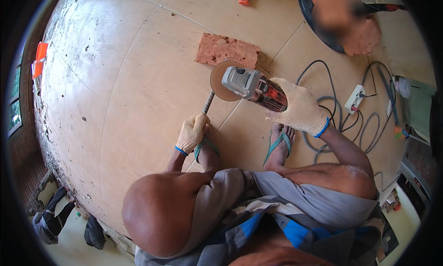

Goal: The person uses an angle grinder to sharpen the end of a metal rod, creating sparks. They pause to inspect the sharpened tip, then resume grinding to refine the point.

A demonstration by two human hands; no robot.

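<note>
1. Gripping the near part of a ridged rod [209, 101] in the head view, the gloved left hand [193, 133] is closed in a fist just above the left foot [210, 156].
2. The rod's long axis points away from the person and slightly to the right, from that fist to the lower left rim of a thin brown disc [218, 87]. Rod and disc meet in the picture; whether they truly touch, I cannot tell.
3. The gloved right hand [300, 106] is wrapped around the body of the angle grinder [251, 86], whose long axis runs forward and left from the palm, so the disc sits at its far end, slanting across the rod's line.
4. The left hand is nearer the rod-and-disc meeting point; the right is farther off, to its right.
5. Beyond the disc lies a red brick [226, 50], its near edge partly covered by the disc.
</note>
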